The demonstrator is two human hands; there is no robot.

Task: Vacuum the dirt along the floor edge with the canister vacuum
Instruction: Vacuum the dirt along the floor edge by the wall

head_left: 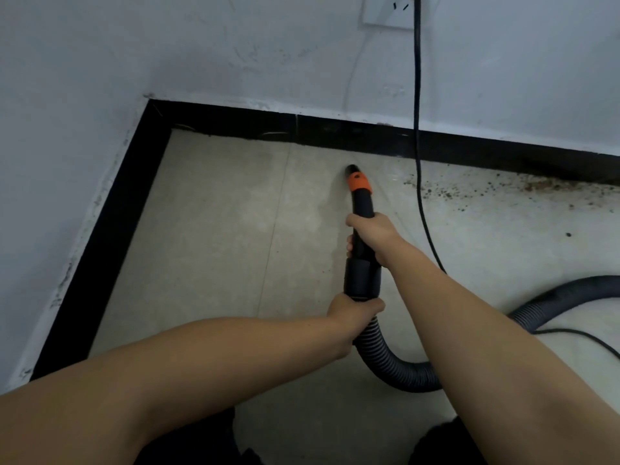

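While left hand [355, 312] grips ribbed hose [385, 360], right hand [372, 229] clasps smooth nozzle [360, 193], gritty dirt [486, 191] beside.

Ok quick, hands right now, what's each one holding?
Left hand: grips the vacuum nozzle tube at its rear collar, where the hose joins.
Right hand: grips the tube further forward, behind the orange band.

Views: 1, head-worn, wide-angle. Position: above a floor [214, 229] corner, at the person's head. Facing: forward and steeply down, toward the black skirting [335, 130] and white wall [235, 52]. Range: close; both forearms run up from the bottom edge to the left hand [352, 313] and right hand [372, 231] at mid-frame. Top edge cuts a wall socket [385, 11]. Straight lines bow near the borders. Shared coverage: none, single view.
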